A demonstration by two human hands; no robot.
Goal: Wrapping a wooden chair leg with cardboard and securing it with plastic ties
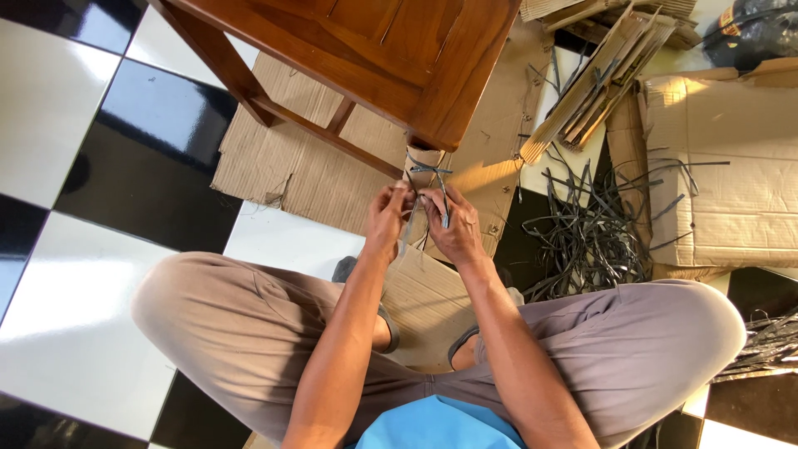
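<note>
So a wooden furniture leg [424,158] wrapped in cardboard is being worked on from a cross-legged seat on the checkered floor [58,100]. A dark grey plastic strap [428,170] is looped around the wrapped leg, with its ends crossed just above the knuckles, and its loose tails are run downward toward the lap, so the long axis of the free part is roughly vertical in the view, pointing from the leg back at the person. The left hand [387,218] is closed in a pinch on one tail of the strap, fingers curled tight. The right hand [453,226] is closed on the other tail too, with a short length seen sticking up past the fingers. Both hands are held just beside each other, nearly touching, right below the leg. A flattened cardboard sheet [291,166] is spread under the furniture piece [374,50]. Off to the right a messy pile of loose dark straps [586,237] is lying on the floor, next to a big cardboard box [731,183] and a bundle of folded cardboard strips [594,83].
</note>
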